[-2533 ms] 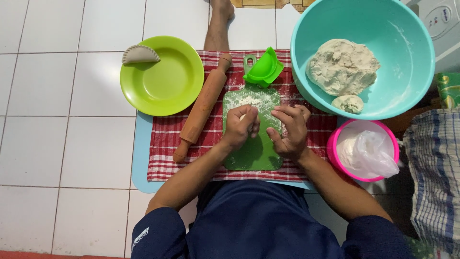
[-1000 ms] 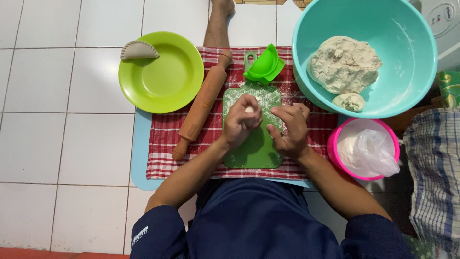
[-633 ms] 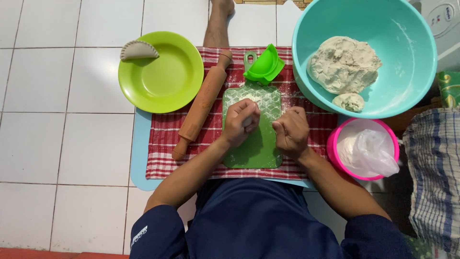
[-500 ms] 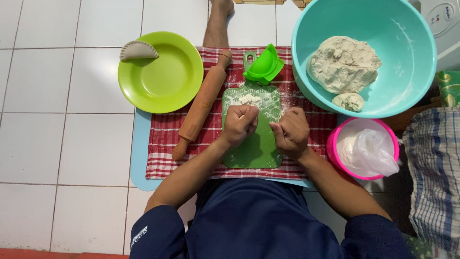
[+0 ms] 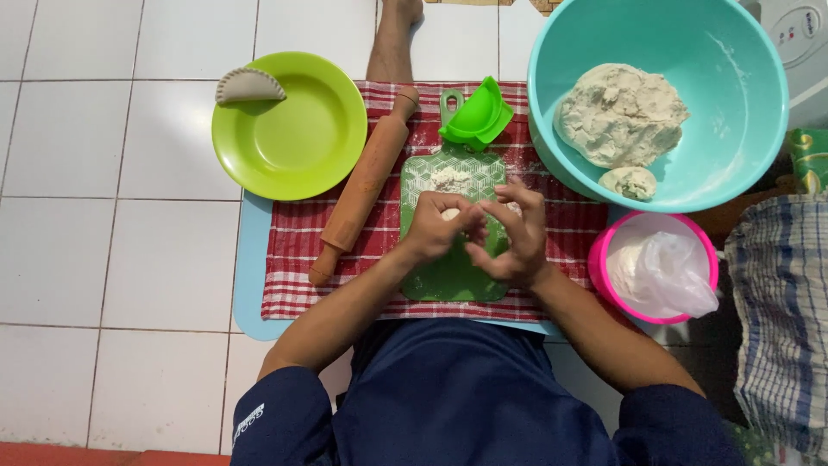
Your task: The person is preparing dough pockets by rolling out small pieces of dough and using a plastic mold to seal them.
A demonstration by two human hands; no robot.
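Note:
Over the green cutting board (image 5: 448,276), my left hand (image 5: 435,229) and my right hand (image 5: 509,237) meet, fingers curled around a small pale dough piece (image 5: 449,213) held between them. Most of the dough is hidden by the fingers. A patch of flour (image 5: 448,179) lies on the board's far end. The board rests on a red checked cloth (image 5: 293,259) over a light blue mat (image 5: 250,293).
A wooden rolling pin (image 5: 366,181) lies left of the board. A green plate (image 5: 293,129) holds one shaped dumpling (image 5: 249,85). A green dumpling press (image 5: 476,114) sits beyond the board. A teal bowl (image 5: 742,78) holds a dough mass (image 5: 619,112). A pink bowl (image 5: 604,259) holds a plastic bag (image 5: 660,267).
My hands were apart for a moment, the right pulled toward the board's right edge. They have come back together around the dough piece above the board.

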